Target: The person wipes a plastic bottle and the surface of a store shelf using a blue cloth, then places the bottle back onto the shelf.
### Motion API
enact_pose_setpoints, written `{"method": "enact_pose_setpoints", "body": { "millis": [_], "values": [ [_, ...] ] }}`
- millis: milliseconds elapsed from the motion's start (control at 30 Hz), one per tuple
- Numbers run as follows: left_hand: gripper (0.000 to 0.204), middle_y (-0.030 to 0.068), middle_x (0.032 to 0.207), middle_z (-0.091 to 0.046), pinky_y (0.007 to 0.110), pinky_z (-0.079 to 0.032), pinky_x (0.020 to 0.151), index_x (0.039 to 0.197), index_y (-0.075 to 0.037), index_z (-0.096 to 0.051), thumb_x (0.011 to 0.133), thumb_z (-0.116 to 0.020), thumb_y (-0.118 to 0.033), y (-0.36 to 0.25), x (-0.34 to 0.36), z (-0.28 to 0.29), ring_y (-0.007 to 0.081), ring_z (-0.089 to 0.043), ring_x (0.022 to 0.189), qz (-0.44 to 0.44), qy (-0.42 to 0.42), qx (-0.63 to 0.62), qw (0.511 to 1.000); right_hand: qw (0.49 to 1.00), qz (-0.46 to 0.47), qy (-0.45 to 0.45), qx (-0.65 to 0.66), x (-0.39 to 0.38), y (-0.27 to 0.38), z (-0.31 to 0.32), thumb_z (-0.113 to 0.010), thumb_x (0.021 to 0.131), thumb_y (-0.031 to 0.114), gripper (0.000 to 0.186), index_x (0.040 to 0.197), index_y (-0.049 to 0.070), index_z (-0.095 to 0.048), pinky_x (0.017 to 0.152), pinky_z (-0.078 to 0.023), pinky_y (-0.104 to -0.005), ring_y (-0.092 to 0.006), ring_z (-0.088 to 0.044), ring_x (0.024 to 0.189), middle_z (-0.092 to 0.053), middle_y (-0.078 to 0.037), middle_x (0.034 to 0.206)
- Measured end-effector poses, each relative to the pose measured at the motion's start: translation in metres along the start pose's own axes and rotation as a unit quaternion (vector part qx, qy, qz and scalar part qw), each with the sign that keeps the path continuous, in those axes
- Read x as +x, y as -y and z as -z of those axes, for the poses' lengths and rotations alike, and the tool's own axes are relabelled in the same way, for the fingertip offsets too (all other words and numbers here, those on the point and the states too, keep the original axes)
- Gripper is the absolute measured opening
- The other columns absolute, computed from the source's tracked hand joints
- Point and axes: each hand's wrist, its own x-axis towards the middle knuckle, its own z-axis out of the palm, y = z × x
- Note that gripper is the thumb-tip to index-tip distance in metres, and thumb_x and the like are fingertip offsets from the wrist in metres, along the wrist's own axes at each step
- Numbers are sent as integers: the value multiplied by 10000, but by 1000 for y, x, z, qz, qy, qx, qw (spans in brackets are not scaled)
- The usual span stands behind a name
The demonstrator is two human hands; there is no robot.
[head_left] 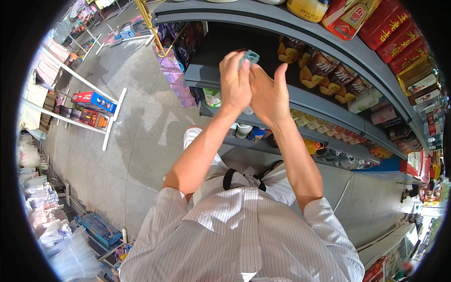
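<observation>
A small folded teal cloth (251, 57) is pinched between the thumb and fingers of my left hand (235, 84). My right hand (268, 96) lies close against the left one, its thumb stretched up and apart; its fingers are partly hidden where the two hands overlap. Both hands are raised in front of a dark grey shelf (202, 70). To the right on that shelf stand several brown cans with yellow pictures (324, 73), near my right thumb but apart from it.
The upper shelf edge (263, 21) curves above my hands, with red drink packs (345, 16) over it. Lower shelves hold bottles (257, 134) and small cups (312, 123). Purple packets (176, 77) hang at the shelf's left end. A white rack (110, 127) stands on the grey floor (145, 145).
</observation>
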Motion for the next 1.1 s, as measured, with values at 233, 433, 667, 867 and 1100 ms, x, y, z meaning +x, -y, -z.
{"method": "enact_pose_setpoints", "body": {
  "millis": [233, 433, 667, 867, 1100],
  "values": [
    [227, 182, 1204, -651, 472, -430, 1033, 1114, 15, -673, 955, -610, -134, 74, 5, 74, 406, -561, 1183, -69, 75, 417, 903, 981, 24, -30, 193, -7, 11, 18, -276, 906, 817, 1046, 1518, -31, -296, 1181, -302, -560, -445, -321, 1446, -330, -312, 1538],
    [203, 202, 1235, -653, 469, -418, 1084, 1030, 34, -690, 873, -594, -52, 27, -24, 39, 387, -566, 1230, -90, 224, 299, 923, 991, 54, -47, 109, 0, 6, 38, -222, 945, 788, 995, 1477, -33, -400, 1188, -296, -521, -366, -313, 1460, -329, -242, 1568],
    [424, 224, 1409, -538, 491, -445, 1059, 1292, -77, -623, 873, -595, -132, 53, 32, -29, 387, -504, 1311, 94, 527, 253, 806, 992, 74, -97, 34, -52, 20, 42, -212, 1003, 708, 912, 1421, -62, -469, 1180, -303, -496, -356, -353, 1448, -432, -242, 1512],
    [404, 219, 1358, -575, 486, -474, 1026, 1326, -64, -576, 936, -518, -151, 154, 71, -96, 379, -576, 1211, -123, 411, 328, 842, 972, 70, -135, -178, -57, 28, 46, -245, 1059, 582, 779, 1385, -72, -513, 1181, -305, -452, -356, -388, 1429, -457, -221, 1504],
    [422, 222, 1387, -564, 489, -392, 1111, 1369, -41, -553, 1007, -440, -225, 197, 127, -25, 375, -518, 1307, -183, 407, 476, 758, 675, 54, -93, -729, -6, 25, 64, -497, 1026, 454, 551, 1331, 8, -604, 1101, -384, -444, -412, -522, 1260, -540, -278, 1361]
  ]
}}
